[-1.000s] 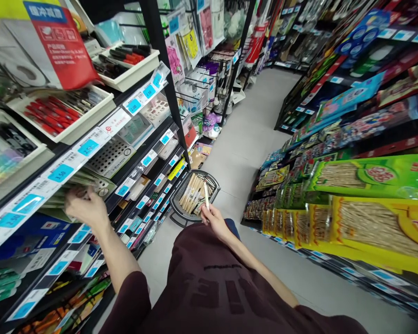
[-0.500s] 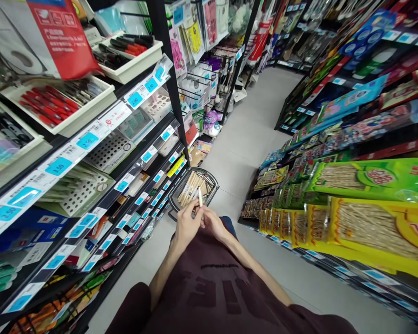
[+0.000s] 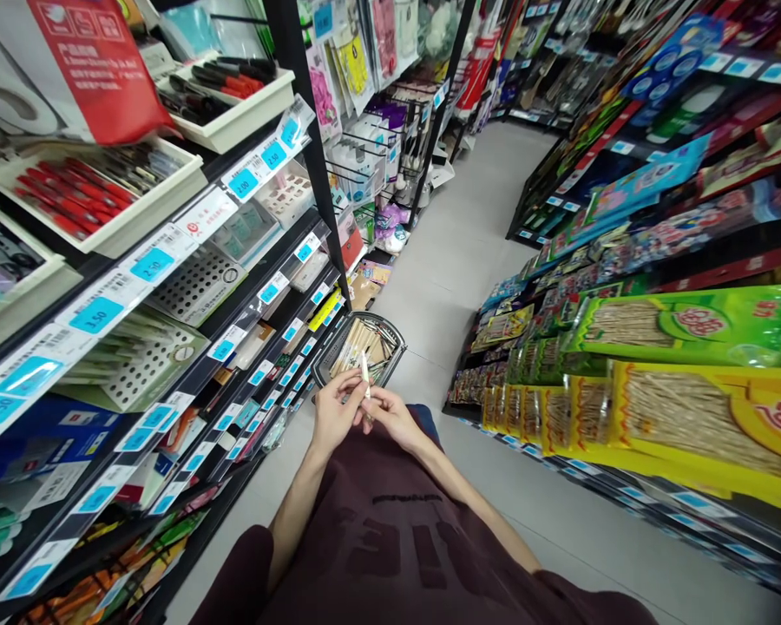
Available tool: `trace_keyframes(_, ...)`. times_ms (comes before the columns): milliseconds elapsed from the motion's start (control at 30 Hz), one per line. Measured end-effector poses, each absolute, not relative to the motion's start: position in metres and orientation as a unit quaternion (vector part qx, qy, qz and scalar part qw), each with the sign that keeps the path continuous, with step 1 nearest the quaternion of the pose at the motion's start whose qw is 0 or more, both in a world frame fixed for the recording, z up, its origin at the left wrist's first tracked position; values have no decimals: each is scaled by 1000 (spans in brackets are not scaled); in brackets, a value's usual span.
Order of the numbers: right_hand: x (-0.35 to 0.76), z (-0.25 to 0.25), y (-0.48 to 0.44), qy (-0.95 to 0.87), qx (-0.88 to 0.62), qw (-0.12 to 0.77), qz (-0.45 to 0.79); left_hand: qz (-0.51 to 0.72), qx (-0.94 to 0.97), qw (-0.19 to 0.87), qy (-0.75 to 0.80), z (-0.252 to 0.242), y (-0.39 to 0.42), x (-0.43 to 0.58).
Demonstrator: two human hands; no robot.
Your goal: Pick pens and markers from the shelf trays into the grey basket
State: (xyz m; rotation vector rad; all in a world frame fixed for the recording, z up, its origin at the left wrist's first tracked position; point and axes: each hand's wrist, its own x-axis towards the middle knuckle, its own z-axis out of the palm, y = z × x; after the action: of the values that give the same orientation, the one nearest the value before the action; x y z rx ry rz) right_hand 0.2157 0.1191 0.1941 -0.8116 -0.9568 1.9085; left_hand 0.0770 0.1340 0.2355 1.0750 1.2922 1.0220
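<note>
A slim white pen [image 3: 365, 368] stands nearly upright between my two hands in front of my chest. My left hand [image 3: 336, 408] is closed with its fingertips around the pen's body. From the other side, the thumb and fingers of my right hand [image 3: 389, 415] pinch its lower end. Just beyond my hands is a dark shopping basket [image 3: 400, 347]. Pale stick-like items and slim dark items [image 3: 368, 340] lie inside it; their exact kind is too small to make out. My hands overlap the basket's near edge in the view.
On my left, a shelf [image 3: 188, 227] with price labels carries white trays [image 3: 183, 165] of red and black pens. To my right hang yellow snack packs [image 3: 696, 430] and green packs [image 3: 664, 325]. Grey floor [image 3: 469, 226] runs ahead between the shelves.
The view has shifted slightly. My hands have moved a little left and lower, and my right hand's fingers have shifted to pinch the pen's lower end.
</note>
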Motion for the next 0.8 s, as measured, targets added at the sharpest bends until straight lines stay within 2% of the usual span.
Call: trace_keyframes(800, 211, 192, 117, -330, -327, 375, 802, 528, 225, 630, 524, 233, 140, 76)
